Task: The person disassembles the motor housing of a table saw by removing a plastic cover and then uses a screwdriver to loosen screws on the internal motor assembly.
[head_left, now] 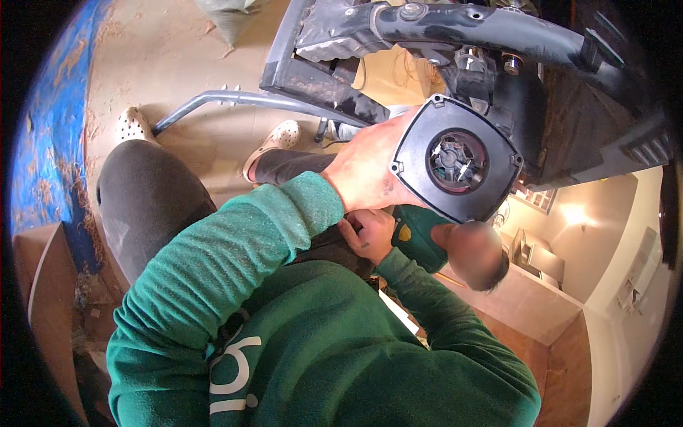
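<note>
My left hand [373,167] reaches up from the lower left in a green sleeve and grips a black housing. This black housing [413,162] is squarish with rounded corners and screw holes. A round opening in its face shows reddish windings and small metal parts inside. Most of my left fingers are hidden behind it. Below the left wrist, close to my lap, my right hand [373,236] is closed with its fingers curled. Whatever lies in those fingers, if anything, is hidden.
A large dark machine with a thick tubular frame [491,34] fills the upper right. A bent grey metal tube [235,97] runs from it over the floor. A person in green [423,238] is behind the housing. Blue sheeting [53,135] lies at the left.
</note>
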Demonstrator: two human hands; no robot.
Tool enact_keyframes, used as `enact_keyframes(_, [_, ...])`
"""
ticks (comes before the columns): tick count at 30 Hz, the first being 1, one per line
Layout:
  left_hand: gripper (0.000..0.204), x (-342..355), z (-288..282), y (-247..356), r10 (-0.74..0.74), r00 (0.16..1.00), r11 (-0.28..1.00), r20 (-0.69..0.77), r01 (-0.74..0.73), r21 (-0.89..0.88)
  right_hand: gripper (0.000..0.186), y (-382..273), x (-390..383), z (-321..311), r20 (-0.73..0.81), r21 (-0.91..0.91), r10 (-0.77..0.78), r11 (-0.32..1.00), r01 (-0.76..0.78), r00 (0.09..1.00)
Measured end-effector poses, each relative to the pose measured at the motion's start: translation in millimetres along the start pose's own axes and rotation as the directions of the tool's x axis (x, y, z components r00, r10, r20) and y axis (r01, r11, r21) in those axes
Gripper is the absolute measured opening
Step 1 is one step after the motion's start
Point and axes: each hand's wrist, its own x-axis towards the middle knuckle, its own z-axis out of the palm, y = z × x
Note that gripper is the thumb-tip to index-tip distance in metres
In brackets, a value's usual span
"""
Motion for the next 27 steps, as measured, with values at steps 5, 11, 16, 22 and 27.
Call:
enact_keyframes(5, [0.078, -1.4, -0.3, 2.5, -0.042, 0.999, 0.999, 0.019, 0.042, 0.020, 0.026, 1.9, -3.1, 3.2, -0.011, -0.001, 0.013, 1.000, -0.013, 1.000])
enact_keyframes(11, [0.070, -3.9, 0.2, -1.6, -0.076, 0.997, 0.995, 0.017, 0.077, -0.069, 0.034, 2.7, -3.8, 3.4, 0.014, 0.002, 0.010, 1.000, -0.010, 1.000])
enact_keyframes(16, [0.065, -6.7, 0.9, -8.1, -0.090, 0.994, 0.994, 0.059, 0.093, -0.061, 0.034, -2.2, 0.8, -1.3, -0.013, 0.020, -0.010, 1.000, 0.010, 1.000])
enact_keyframes(22, [0.069, -11.2, 2.8, -11.2, -0.187, 0.976, 0.980, 0.112, 0.194, -0.047, 0.030, -1.3, 4.0, -3.7, -0.047, 0.025, -0.025, 0.999, 0.027, 0.999])
enact_keyframes(27, [0.079, -13.1, 7.7, -23.0, -0.045, 0.998, 0.999, 0.045, 0.045, 0.007, 0.034, -0.2, 0.9, -2.9, -0.024, 0.025, -0.020, 0.999, 0.021, 1.000])
